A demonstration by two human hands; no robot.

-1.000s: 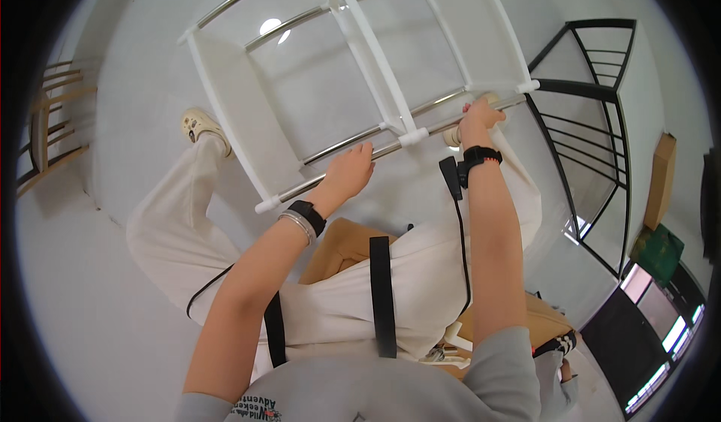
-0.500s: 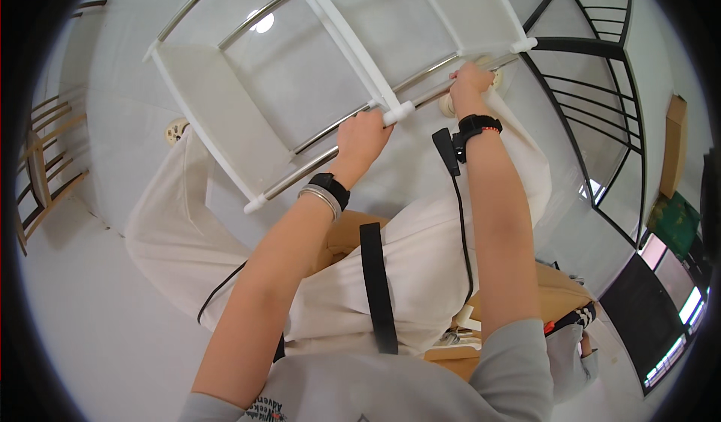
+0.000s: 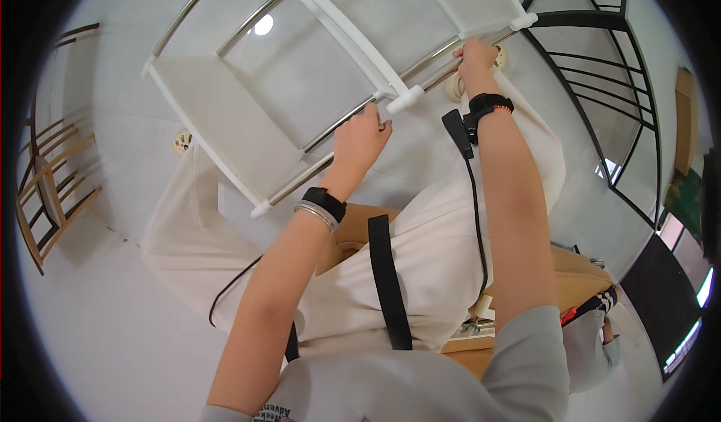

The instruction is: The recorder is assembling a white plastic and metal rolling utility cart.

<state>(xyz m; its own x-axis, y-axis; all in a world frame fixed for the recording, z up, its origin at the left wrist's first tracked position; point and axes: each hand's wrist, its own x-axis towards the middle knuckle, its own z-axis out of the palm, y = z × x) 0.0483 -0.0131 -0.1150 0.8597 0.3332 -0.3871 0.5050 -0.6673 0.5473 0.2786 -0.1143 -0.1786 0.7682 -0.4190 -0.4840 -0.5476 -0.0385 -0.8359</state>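
White open frame [image 3: 225, 117] has hands [image 3: 360, 142] along one edge [image 3: 298, 179].

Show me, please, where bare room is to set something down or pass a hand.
Bare floor lies at left, between the slatted wooden furniture and the left trouser leg. A hand could likely pass through the white frame, between its left panel and middle bar. Around the right hand it is crowded: metal rod, shoe and black rack stand close.
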